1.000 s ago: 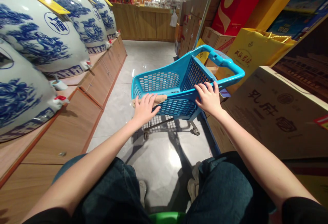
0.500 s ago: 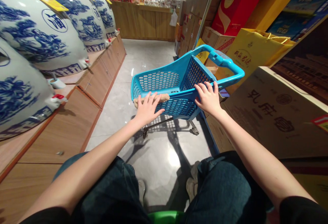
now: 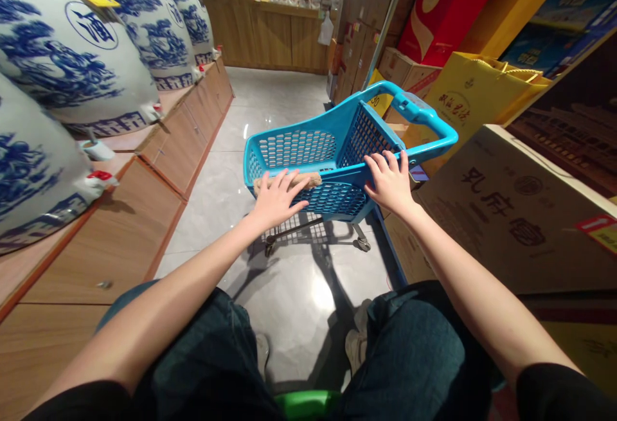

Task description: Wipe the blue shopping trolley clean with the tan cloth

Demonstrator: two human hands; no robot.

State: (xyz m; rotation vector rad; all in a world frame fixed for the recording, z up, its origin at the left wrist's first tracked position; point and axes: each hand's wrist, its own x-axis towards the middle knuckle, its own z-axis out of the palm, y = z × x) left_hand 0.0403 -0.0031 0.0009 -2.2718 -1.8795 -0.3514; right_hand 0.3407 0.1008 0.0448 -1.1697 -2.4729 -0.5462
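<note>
A small blue plastic shopping cart [image 3: 294,144] stands sideways in front of me on metal legs with casters. My left hand [image 3: 277,202] lies over its near rim, fingers spread and bent across a beige cloth [image 3: 308,180], thumb sticking out to the right. The cloth is draped along the rim, partly hidden under the fingers. Near the handle [image 3: 441,132], my right hand [image 3: 391,183] grips the same rim, with its fingers over the top edge and the thumb on the outer side. The basket's visible inside holds nothing that I can make out.
Large blue-and-white jars [image 3: 72,54] line a wooden cabinet [image 3: 130,222] at left. Cartons [image 3: 511,215], a yellow paper bag [image 3: 465,99] and a red box [image 3: 446,9] stand at right. A counter [image 3: 270,38] with packaged goods crosses the back. My knees flank the tiled floor [image 3: 308,331].
My left hand and the cloth have slid slightly to the right along the cart's rim. My right hand keeps its place on the rim. The whole view has shifted a little.
</note>
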